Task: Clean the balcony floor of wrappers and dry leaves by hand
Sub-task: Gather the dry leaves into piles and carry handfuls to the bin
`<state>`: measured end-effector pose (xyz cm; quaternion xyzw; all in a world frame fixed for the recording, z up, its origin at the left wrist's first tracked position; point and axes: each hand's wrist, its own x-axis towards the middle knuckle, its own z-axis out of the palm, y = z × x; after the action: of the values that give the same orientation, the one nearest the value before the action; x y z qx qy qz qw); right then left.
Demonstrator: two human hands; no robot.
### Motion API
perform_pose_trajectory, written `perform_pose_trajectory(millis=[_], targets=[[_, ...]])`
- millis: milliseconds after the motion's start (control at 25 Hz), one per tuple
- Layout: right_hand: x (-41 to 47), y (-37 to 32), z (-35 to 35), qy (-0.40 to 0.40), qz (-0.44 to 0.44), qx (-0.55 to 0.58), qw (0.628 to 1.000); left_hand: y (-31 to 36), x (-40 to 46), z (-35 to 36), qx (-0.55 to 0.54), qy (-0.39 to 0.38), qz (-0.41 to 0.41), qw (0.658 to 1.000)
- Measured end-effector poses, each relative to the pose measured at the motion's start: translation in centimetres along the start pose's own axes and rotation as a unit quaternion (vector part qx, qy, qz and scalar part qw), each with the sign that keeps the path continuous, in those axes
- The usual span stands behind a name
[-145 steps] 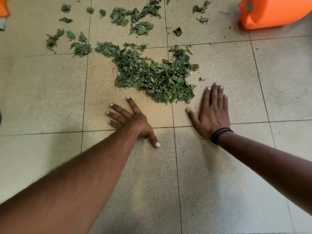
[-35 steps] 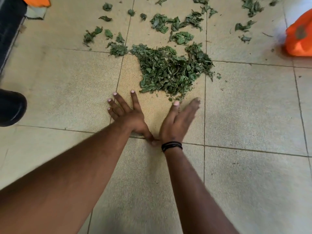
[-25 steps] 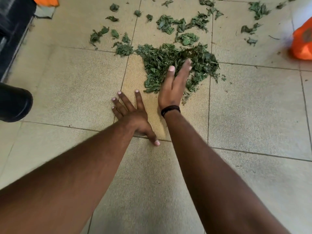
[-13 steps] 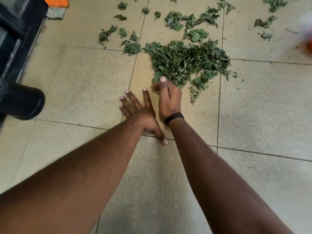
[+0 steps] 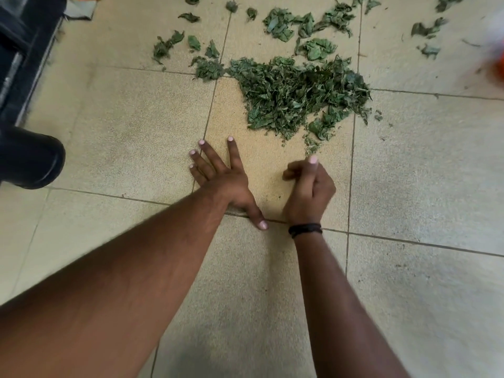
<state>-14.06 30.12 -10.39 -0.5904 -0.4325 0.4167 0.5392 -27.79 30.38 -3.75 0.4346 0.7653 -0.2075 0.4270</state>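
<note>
A heap of crumbled green dry leaves (image 5: 297,94) lies on the beige tiled floor (image 5: 136,126), just beyond both hands. Loose leaf scraps (image 5: 281,23) are scattered farther out, past the heap. My left hand (image 5: 221,178) lies flat on the tile with its fingers spread, a short way left of the heap's near edge. My right hand (image 5: 308,192), a black band on its wrist, stands on its edge beside it. Its fingers are curled inward and nothing shows in them. A few crumbs (image 5: 311,145) trail from the heap toward that hand. No wrappers are visible.
A black rounded object (image 5: 30,159) sits at the left edge, with a dark door frame (image 5: 19,50) behind it. A blurred orange container (image 5: 497,66) shows at the right edge. More leaf scraps (image 5: 428,31) lie at the far right.
My right hand reached forward into the heap, then drew back toward me and curled its fingers. My left hand stayed planted on the tile. The view drifted left.
</note>
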Motion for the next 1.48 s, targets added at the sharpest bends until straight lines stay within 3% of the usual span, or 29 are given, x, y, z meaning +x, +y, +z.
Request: perform_pose_trajectory(millis=[200,360,440,520,600,680,800,880,920,1000,1120,1200,1320,1400,1480], targets=[[6.0,-1.3,2.3,-0.032,-0.001,0.001,0.999,0.0,-0.1,0.1,-0.003,-0.007,0.003,1.000],[4.4,-1.5,-0.1,0.081,-0.010,-0.117,0.990,-0.1,-0.1,0.1,0.000,-0.010,0.005,1.000],[2.2,-0.6,-2.2,0.087,0.023,-0.302,0.949,-0.2,0.0,0.0,-0.003,-0.009,0.006,1.000],[0.1,0.2,-2.9,0.002,0.071,-0.501,0.862,-0.1,0.1,-0.1,-0.002,-0.005,0.007,1.000],[-0.1,0.3,-1.4,-0.079,0.079,-0.572,0.813,-0.1,0.0,0.0,-0.001,-0.003,0.009,1.000],[1.5,-0.3,1.4,-0.131,0.052,-0.578,0.804,-0.1,0.0,0.0,-0.007,0.001,0.008,1.000],[4.5,-1.1,3.8,-0.172,-0.040,-0.524,0.833,-0.1,-0.1,0.1,-0.010,-0.003,0.009,1.000],[5.8,-1.4,2.4,-0.075,-0.084,-0.462,0.880,-0.1,-0.1,0.0,-0.010,-0.011,0.010,1.000],[6.4,-1.1,0.8,-0.013,-0.086,-0.464,0.881,-0.2,-0.1,0.0,-0.010,-0.013,0.012,1.000],[8.2,-0.2,-2.4,0.029,-0.025,-0.534,0.844,-0.2,-0.1,-0.1,-0.010,-0.014,0.016,1.000],[10.8,0.6,-3.6,-0.002,0.078,-0.599,0.797,-0.1,-0.3,0.0,-0.008,-0.015,0.019,1.000],[11.4,0.3,-1.4,-0.052,0.063,-0.569,0.818,-0.3,-0.3,0.1,-0.004,-0.015,0.019,1.000],[11.0,-0.8,1.2,-0.165,-0.044,-0.477,0.862,-0.1,-0.4,0.1,-0.009,-0.017,0.016,1.000],[10.9,-1.1,0.9,-0.106,-0.073,-0.382,0.915,-0.1,-0.3,0.0,-0.005,-0.019,0.015,1.000],[11.8,-1.1,0.0,0.039,-0.049,-0.373,0.926,-0.2,0.0,0.0,-0.004,-0.018,0.013,1.000]])
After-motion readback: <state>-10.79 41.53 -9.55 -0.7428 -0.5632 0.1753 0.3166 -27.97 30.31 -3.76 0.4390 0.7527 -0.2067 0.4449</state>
